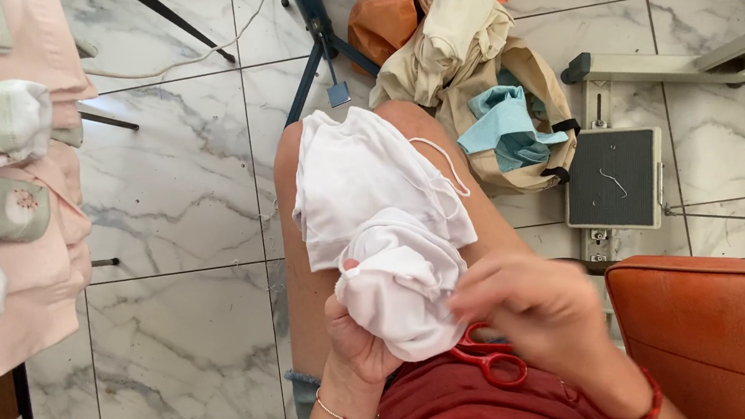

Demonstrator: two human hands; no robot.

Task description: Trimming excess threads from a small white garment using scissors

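Note:
A white cloth garment (366, 182) lies over my bare thigh, with a thin white cord looping off its upper edge. My left hand (358, 336) grips a bunched fold of this white cloth from below, thumb up against it. My right hand (531, 309) is blurred, fingers pinched at the right edge of the bunched fold. Red-handled scissors (493, 358) rest on my lap under the right hand, touching my red shorts. Whether the right hand holds the scissors is unclear.
A stack of pink and green floral baby clothes (3, 165) sits at the left. A heap of orange, cream and blue fabric (468, 73) lies on the marble floor ahead. A sewing machine pedal (617, 177) is at right, beside an orange padded seat (716, 334).

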